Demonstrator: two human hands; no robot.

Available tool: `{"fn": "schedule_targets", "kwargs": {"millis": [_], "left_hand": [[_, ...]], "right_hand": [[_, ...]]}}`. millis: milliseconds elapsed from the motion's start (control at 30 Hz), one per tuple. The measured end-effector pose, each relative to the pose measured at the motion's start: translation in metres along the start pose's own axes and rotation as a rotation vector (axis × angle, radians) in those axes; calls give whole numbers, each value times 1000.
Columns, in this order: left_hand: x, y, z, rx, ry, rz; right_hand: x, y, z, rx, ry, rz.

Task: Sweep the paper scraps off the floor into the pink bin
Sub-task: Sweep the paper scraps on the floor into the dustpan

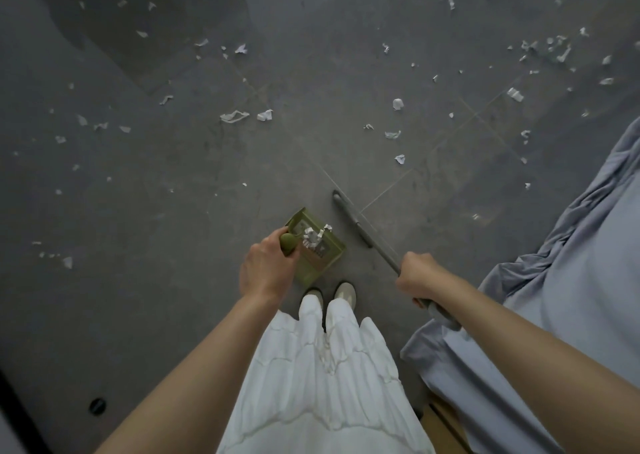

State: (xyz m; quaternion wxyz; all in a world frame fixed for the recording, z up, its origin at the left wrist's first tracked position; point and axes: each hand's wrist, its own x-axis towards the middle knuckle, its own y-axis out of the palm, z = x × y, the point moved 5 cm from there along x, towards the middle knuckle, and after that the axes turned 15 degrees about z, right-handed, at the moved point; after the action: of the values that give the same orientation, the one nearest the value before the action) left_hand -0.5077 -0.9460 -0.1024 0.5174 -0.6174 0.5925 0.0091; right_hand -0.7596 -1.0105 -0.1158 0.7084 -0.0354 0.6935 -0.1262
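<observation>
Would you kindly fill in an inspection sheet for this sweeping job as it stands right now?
Surface: grey tiled floor, visible grout lines.
Job's things: green dustpan already holding some white scraps; grey broom with its head on the floor beside the pan; the pink bin is not in view.
Clutter: paper scraps scattered widely, thickest at upper right, more at left.
Grippers: left hand grips the dustpan handle; right hand grips the broom handle.
Cables: nothing seen.
Surroundings: blue-grey bedsheet draped at right, reaching the floor; small dark round object on the floor at lower left.
</observation>
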Motion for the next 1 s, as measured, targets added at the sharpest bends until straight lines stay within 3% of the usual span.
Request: {"fn": "schedule_targets", "kwargs": {"millis": [267, 633, 1000], "left_hand": [[2, -4, -5, -7, 33, 2], [30, -22, -33, -109, 28, -65], [58, -14, -116, -131, 50, -189]], "right_hand": [[-10, 22, 7, 2, -55, 89], [-17, -47, -32, 130, -52, -13], [19, -137, -73, 185, -71, -38]]}}
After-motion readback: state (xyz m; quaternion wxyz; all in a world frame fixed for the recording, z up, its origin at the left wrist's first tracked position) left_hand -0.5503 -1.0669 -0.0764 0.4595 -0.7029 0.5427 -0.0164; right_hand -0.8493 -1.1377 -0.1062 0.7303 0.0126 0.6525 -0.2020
